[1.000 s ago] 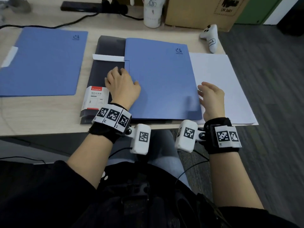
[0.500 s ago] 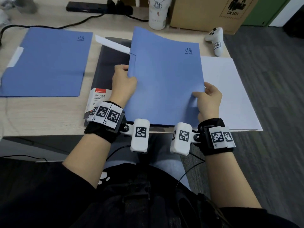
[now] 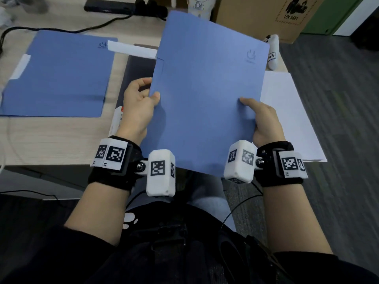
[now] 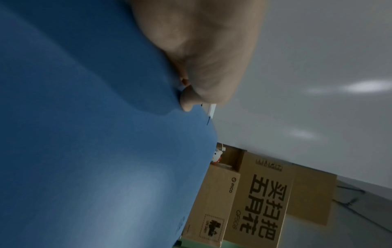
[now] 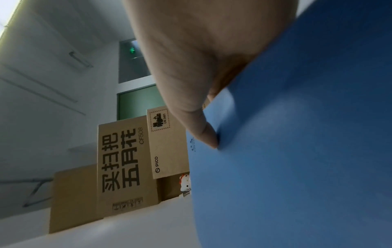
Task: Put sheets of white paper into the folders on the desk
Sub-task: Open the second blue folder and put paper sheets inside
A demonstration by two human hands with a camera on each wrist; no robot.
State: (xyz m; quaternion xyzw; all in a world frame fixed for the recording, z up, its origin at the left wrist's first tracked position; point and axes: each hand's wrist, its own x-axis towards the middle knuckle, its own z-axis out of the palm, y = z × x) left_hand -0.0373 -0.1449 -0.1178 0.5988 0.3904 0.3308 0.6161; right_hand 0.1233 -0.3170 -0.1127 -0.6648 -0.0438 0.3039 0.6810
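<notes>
A blue folder (image 3: 207, 95) is lifted off the desk and tilted toward me. My left hand (image 3: 139, 105) pinches its left edge, thumb on the front. My right hand (image 3: 264, 121) grips its lower right edge, thumb on the cover. A strip of white paper (image 3: 131, 49) sticks out from the folder's upper left side. The same folder (image 4: 95, 134) fills the left wrist view, and the folder (image 5: 297, 151) covers the right half of the right wrist view. A stack of white sheets (image 3: 287, 111) lies on the desk to the right. A second blue folder (image 3: 59, 74) lies flat at the left.
A dark pack (image 3: 139, 70) lies under the lifted folder. A black power strip (image 3: 114, 6) and its cable run along the back. A white toy (image 3: 272, 52) and a cardboard box (image 3: 266, 15) stand at the back right. The desk edge (image 3: 51, 162) is near my wrists.
Both hands have taken hold of the folder and raised it from the desk, tilting it up toward me. The white strip came up with it.
</notes>
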